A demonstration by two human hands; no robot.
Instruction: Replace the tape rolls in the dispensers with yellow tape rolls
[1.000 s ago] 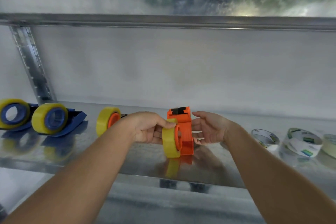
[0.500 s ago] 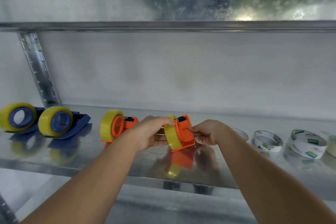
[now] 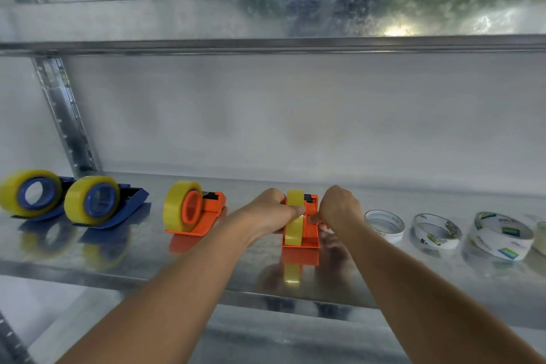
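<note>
On the metal shelf (image 3: 147, 263), mid-scene, an orange dispenser (image 3: 308, 230) is stood upright with a yellow roll (image 3: 294, 223) mounted in it. The roll is gripped by the left hand (image 3: 273, 213), fingers closed on it. The dispenser's right side is pinched by the right hand (image 3: 338, 207). Left of it, three loaded dispensers are seen: orange (image 3: 204, 213), blue (image 3: 118, 207), blue (image 3: 44, 201). White rolls (image 3: 384, 226) lie right.

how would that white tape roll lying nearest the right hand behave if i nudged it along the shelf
The white tape roll lies flat on its side, so it would probably slide rather than roll. The metal shelf looks smooth and glossy, so it may skid easily. It looks thin and hollow, so it is likely light, and a push could knock it into the next roll beside it.
</note>
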